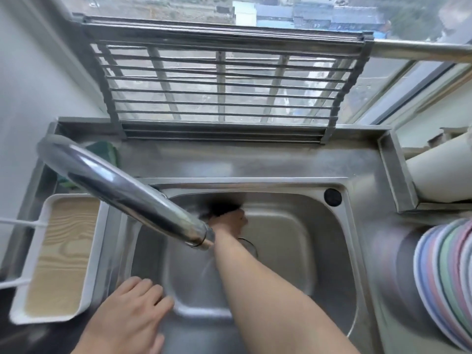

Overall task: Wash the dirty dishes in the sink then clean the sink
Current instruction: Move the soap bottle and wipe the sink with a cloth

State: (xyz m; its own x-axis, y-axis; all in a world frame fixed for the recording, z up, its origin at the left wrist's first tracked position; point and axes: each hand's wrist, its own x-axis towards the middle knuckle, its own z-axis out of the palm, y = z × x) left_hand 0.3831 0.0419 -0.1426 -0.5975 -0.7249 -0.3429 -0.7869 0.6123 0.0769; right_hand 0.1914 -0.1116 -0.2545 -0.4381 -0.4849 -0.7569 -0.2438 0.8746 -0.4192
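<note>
Where the tap [122, 192] reaches over it, the steel sink [329, 251] serves as landmark. Right hand [228, 222]: inside the sink at the far wall, fingers closed on a dark scrubber [222, 206], which is blurred and may be a sponge or cloth. Left hand [132, 310]: resting on the sink's near-left rim, fingers straight and slightly spread, holding nothing. Drain strainer [249, 245]: sink floor, just beside the right forearm. Stack of coloured plates [444, 279]: on edge on the worktop [393, 290], right of the sink. White tray with wood-grain base [56, 254]: left of the sink. Roll-up rack [224, 80]: propped against the window behind the sink. Green cloth [104, 153]: behind the sink, far left.
</note>
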